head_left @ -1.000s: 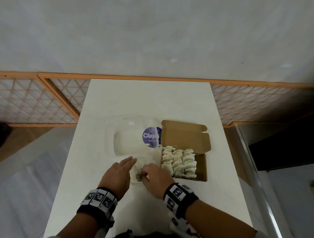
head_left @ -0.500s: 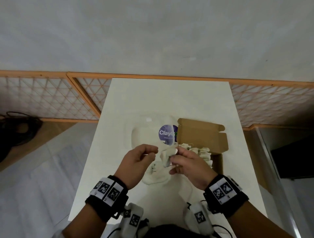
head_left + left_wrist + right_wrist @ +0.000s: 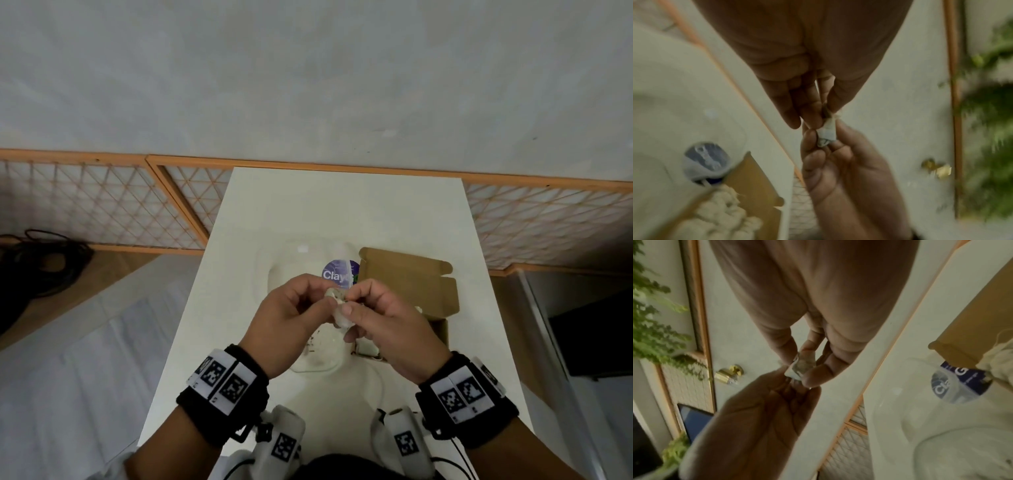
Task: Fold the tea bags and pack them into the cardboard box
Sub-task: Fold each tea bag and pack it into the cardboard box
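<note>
A small white tea bag (image 3: 337,301) is held up in the air between both hands, above the table. My left hand (image 3: 305,305) pinches one end of it and my right hand (image 3: 363,308) pinches the other. The tea bag (image 3: 827,133) looks partly folded in the left wrist view, and the tea bag (image 3: 802,365) shows dark leaves through its paper in the right wrist view. The brown cardboard box (image 3: 411,284) stands open behind my right hand, with folded tea bags (image 3: 719,216) packed inside.
A clear plastic bag (image 3: 294,263) with a purple round label (image 3: 337,274) lies on the white table (image 3: 342,205) left of the box. Tea crumbs (image 3: 313,342) are scattered below my hands. A wooden lattice rail (image 3: 102,205) runs behind the table.
Both hands have come up off the table with the tea bag and drawn together, and the bag is now pinched from both ends. The head view has shifted left.
</note>
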The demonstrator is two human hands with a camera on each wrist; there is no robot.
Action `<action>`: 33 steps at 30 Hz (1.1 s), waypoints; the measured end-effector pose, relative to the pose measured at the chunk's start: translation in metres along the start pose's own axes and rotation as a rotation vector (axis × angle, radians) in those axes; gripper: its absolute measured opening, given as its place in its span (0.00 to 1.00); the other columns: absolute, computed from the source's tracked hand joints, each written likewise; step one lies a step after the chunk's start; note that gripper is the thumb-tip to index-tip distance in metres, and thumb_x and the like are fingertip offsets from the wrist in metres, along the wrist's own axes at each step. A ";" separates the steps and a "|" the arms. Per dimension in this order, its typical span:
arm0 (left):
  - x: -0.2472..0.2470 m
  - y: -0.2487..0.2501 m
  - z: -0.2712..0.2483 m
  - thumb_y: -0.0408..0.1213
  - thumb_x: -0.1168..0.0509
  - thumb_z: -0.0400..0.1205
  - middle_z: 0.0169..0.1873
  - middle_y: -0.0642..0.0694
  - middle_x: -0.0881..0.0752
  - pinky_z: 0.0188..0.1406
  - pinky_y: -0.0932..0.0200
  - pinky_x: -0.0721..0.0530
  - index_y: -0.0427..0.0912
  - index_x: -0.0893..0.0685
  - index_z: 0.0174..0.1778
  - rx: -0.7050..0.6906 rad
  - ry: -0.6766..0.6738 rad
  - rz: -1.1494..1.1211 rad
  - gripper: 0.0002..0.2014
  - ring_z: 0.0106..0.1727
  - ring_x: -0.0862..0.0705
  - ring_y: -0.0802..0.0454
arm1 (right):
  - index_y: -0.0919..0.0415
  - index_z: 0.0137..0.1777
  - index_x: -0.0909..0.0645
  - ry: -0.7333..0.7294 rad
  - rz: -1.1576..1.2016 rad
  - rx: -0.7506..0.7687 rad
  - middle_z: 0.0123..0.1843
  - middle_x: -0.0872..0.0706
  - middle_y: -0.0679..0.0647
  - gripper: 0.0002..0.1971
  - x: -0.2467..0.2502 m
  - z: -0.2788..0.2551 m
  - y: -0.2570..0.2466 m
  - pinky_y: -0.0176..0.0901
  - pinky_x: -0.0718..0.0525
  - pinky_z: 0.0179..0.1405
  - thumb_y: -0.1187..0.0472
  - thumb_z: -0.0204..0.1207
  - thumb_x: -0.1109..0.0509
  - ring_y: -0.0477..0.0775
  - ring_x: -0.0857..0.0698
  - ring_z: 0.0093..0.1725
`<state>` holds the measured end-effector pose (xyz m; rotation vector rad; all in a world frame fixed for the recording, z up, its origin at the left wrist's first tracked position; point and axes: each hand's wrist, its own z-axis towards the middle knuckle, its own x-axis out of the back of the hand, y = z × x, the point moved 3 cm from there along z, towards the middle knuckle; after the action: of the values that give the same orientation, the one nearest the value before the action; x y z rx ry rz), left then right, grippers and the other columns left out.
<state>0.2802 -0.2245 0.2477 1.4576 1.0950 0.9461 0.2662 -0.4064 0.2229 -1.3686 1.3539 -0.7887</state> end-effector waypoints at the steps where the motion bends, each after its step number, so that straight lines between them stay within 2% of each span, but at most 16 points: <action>1: 0.001 0.002 0.000 0.23 0.33 0.87 0.46 0.36 0.08 0.51 0.50 0.09 0.32 0.14 0.60 0.004 0.013 -0.072 0.08 0.46 0.08 0.44 | 0.59 0.53 0.16 0.009 0.089 0.017 0.51 0.13 0.65 0.04 0.000 0.000 -0.002 0.50 0.10 0.44 0.64 0.81 0.26 0.61 0.13 0.48; 3: 0.003 0.004 -0.001 0.21 0.34 0.86 0.44 0.39 0.09 0.56 0.50 0.09 0.35 0.15 0.65 0.012 0.034 -0.183 0.13 0.46 0.10 0.47 | 0.61 0.59 0.19 0.022 0.222 0.054 0.48 0.14 0.62 0.07 0.001 -0.001 -0.009 0.47 0.10 0.42 0.71 0.85 0.31 0.57 0.14 0.45; 5: 0.005 0.007 -0.003 0.21 0.34 0.86 0.43 0.43 0.11 0.62 0.47 0.10 0.45 0.15 0.71 0.015 0.045 -0.247 0.21 0.50 0.11 0.46 | 0.61 0.67 0.22 0.012 0.266 0.075 0.46 0.17 0.63 0.14 0.003 -0.002 -0.016 0.46 0.11 0.41 0.75 0.88 0.37 0.56 0.14 0.42; 7: 0.006 0.011 -0.005 0.24 0.34 0.84 0.45 0.45 0.11 0.66 0.44 0.11 0.50 0.12 0.69 0.015 0.037 -0.290 0.21 0.51 0.12 0.46 | 0.61 0.69 0.21 0.009 0.259 0.062 0.44 0.19 0.64 0.17 0.005 -0.003 -0.020 0.47 0.12 0.40 0.77 0.88 0.41 0.56 0.13 0.42; 8: 0.006 0.013 -0.006 0.27 0.34 0.82 0.45 0.46 0.11 0.65 0.43 0.12 0.50 0.10 0.65 0.011 0.035 -0.307 0.20 0.51 0.13 0.46 | 0.62 0.65 0.19 0.021 0.260 0.042 0.43 0.19 0.64 0.16 0.006 -0.003 -0.022 0.47 0.11 0.40 0.77 0.88 0.43 0.57 0.12 0.42; 10: 0.005 0.019 -0.007 0.28 0.33 0.80 0.45 0.45 0.09 0.64 0.45 0.11 0.46 0.09 0.60 0.002 0.042 -0.350 0.16 0.50 0.10 0.49 | 0.65 0.55 0.16 0.050 0.286 -0.020 0.43 0.17 0.64 0.13 0.006 -0.004 -0.025 0.48 0.12 0.39 0.74 0.83 0.42 0.59 0.10 0.43; 12: 0.004 0.024 -0.007 0.25 0.31 0.80 0.45 0.45 0.08 0.61 0.50 0.09 0.39 0.12 0.60 -0.037 0.047 -0.367 0.13 0.49 0.08 0.50 | 0.65 0.51 0.17 0.037 0.322 -0.088 0.46 0.17 0.62 0.10 0.004 -0.005 -0.028 0.46 0.16 0.36 0.65 0.75 0.38 0.57 0.13 0.40; 16: -0.001 0.036 -0.008 0.18 0.31 0.82 0.45 0.47 0.06 0.52 0.63 0.13 0.32 0.15 0.60 -0.153 0.078 -0.256 0.13 0.46 0.08 0.54 | 0.64 0.54 0.17 -0.033 0.201 -0.080 0.44 0.19 0.55 0.18 -0.006 -0.010 -0.041 0.42 0.27 0.32 0.48 0.80 0.32 0.48 0.25 0.34; 18: -0.002 0.039 -0.008 0.17 0.32 0.82 0.44 0.46 0.06 0.52 0.64 0.13 0.31 0.15 0.60 -0.176 0.082 -0.249 0.12 0.45 0.07 0.53 | 0.61 0.55 0.17 -0.039 0.132 -0.043 0.42 0.23 0.54 0.20 -0.009 -0.013 -0.046 0.40 0.30 0.31 0.42 0.79 0.28 0.47 0.29 0.33; 20: -0.004 0.042 -0.008 0.18 0.32 0.83 0.45 0.41 0.06 0.55 0.58 0.12 0.30 0.15 0.61 -0.196 0.081 -0.248 0.12 0.46 0.07 0.48 | 0.58 0.50 0.14 -0.029 0.056 0.025 0.41 0.26 0.57 0.18 -0.011 -0.016 -0.052 0.41 0.34 0.31 0.41 0.78 0.25 0.47 0.32 0.32; 21: -0.004 0.044 -0.009 0.19 0.32 0.83 0.45 0.41 0.06 0.55 0.57 0.12 0.30 0.15 0.60 -0.203 0.084 -0.246 0.11 0.46 0.08 0.48 | 0.57 0.48 0.13 -0.025 0.018 0.067 0.38 0.27 0.57 0.16 -0.011 -0.018 -0.056 0.41 0.35 0.30 0.43 0.81 0.25 0.47 0.35 0.32; 24: -0.004 0.051 -0.011 0.19 0.32 0.82 0.40 0.50 0.06 0.47 0.66 0.14 0.24 0.17 0.54 -0.218 0.079 -0.259 0.06 0.40 0.09 0.56 | 0.57 0.45 0.15 -0.016 -0.077 0.149 0.35 0.31 0.58 0.15 -0.010 -0.022 -0.066 0.40 0.36 0.27 0.46 0.87 0.31 0.49 0.37 0.30; 27: -0.006 0.058 -0.014 0.27 0.31 0.81 0.41 0.46 0.05 0.50 0.62 0.12 0.24 0.17 0.49 -0.210 0.062 -0.287 0.08 0.42 0.08 0.53 | 0.57 0.44 0.17 -0.021 -0.160 0.184 0.33 0.34 0.57 0.15 -0.011 -0.026 -0.076 0.41 0.37 0.27 0.49 0.88 0.34 0.51 0.37 0.29; 30: -0.007 0.061 -0.014 0.34 0.32 0.82 0.43 0.42 0.06 0.51 0.61 0.11 0.25 0.15 0.47 -0.165 0.061 -0.270 0.12 0.44 0.07 0.48 | 0.59 0.44 0.17 -0.030 -0.196 0.217 0.30 0.32 0.50 0.16 -0.012 -0.027 -0.081 0.43 0.38 0.27 0.50 0.90 0.34 0.49 0.37 0.28; 31: -0.007 0.059 -0.013 0.37 0.33 0.85 0.45 0.41 0.05 0.53 0.60 0.11 0.26 0.13 0.47 -0.146 0.049 -0.240 0.14 0.46 0.07 0.47 | 0.59 0.44 0.18 -0.028 -0.208 0.238 0.29 0.30 0.47 0.15 -0.012 -0.028 -0.082 0.42 0.36 0.27 0.51 0.89 0.33 0.48 0.36 0.28; 33: -0.004 0.055 -0.011 0.50 0.36 0.90 0.50 0.40 0.06 0.56 0.56 0.12 0.34 0.08 0.45 -0.099 0.011 -0.191 0.22 0.53 0.07 0.45 | 0.60 0.44 0.19 -0.040 -0.279 0.294 0.29 0.29 0.44 0.14 -0.012 -0.029 -0.087 0.37 0.33 0.28 0.52 0.88 0.33 0.45 0.35 0.27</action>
<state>0.2769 -0.2283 0.3040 1.2456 1.1569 0.8617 0.2634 -0.4132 0.3154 -1.3431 0.9807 -1.0940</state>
